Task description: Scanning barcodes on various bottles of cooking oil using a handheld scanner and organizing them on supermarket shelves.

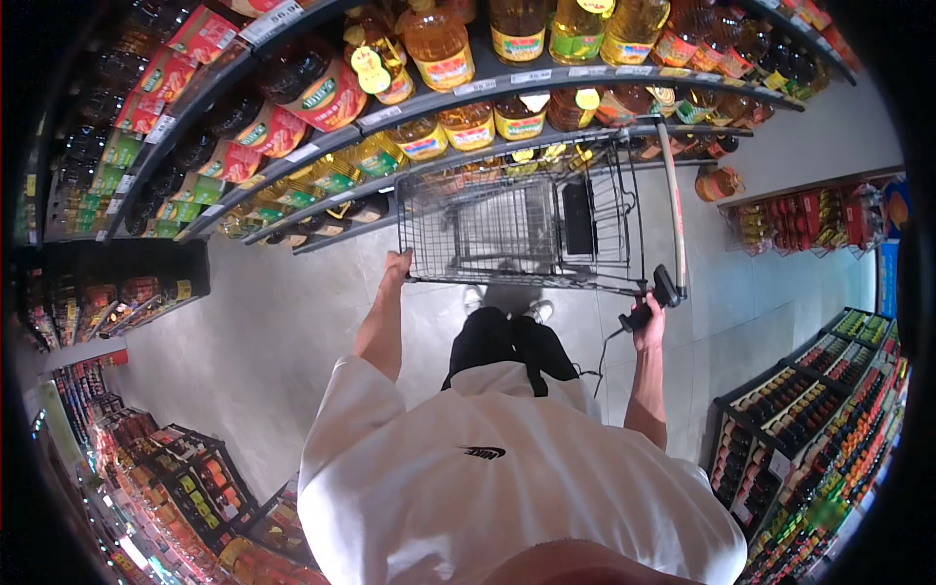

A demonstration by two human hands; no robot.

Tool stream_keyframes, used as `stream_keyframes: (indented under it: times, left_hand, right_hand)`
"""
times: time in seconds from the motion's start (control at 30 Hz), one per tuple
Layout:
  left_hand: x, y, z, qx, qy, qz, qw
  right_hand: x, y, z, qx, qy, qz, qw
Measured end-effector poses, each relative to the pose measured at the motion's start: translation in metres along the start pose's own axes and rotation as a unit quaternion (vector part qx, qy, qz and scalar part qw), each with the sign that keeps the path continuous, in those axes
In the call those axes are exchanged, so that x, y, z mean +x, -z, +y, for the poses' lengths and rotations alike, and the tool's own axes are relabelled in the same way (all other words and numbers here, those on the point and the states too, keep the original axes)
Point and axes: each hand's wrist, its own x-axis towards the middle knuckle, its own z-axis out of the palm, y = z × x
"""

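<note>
A black wire shopping cart [429, 229] stands sideways in front of me, with its handle bar [675, 210] at the right end. My left hand [398, 263] is closed on the near left corner of its basket rim. At the near end of the handle bar, my right hand [650, 322] is wrapped around a black device [641, 314] with a cable hanging from it. What exactly the device is I cannot make out. Inside the basket a dark flat panel [578, 218] shows near the handle end; I see no goods in the basket.
Beyond the cart, curved-looking shelves [507, 83] hold several rows of cooking oil bottles [436, 44]. A lone bottle [719, 183] stands on the floor right of the handle. Racks of jars [809, 409] rise at the right; more stocked shelves [185, 478] stand at the lower left. Grey floor tiles [283, 341] lie between.
</note>
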Motion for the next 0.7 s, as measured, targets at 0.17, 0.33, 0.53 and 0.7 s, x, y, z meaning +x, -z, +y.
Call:
stream_keyframes:
  times: [0.17, 0.33, 0.53, 0.7]
  left_hand:
    - [-0.072, 0.073, 0.208, -0.098, -0.293, 0.082, 0.948]
    - [-0.129, 0.168, 0.39, -0.063, -0.587, 0.306, 0.747]
    - [-0.096, 0.225, 0.496, 0.235, -0.404, 0.181, 0.865]
    - [-0.072, 0.236, 0.51, 0.382, -0.402, 0.161, 0.817]
  right_hand:
    - [-0.007, 0.01, 0.01, 0.031, 0.007, -0.001, 0.999]
    - [-0.027, -0.006, 0.018, 0.038, 0.028, 0.028, 0.998]
    - [-0.065, -0.028, 0.04, 0.051, 0.071, 0.085, 0.993]
    - [-0.101, -0.038, 0.061, 0.057, 0.082, 0.106, 0.989]
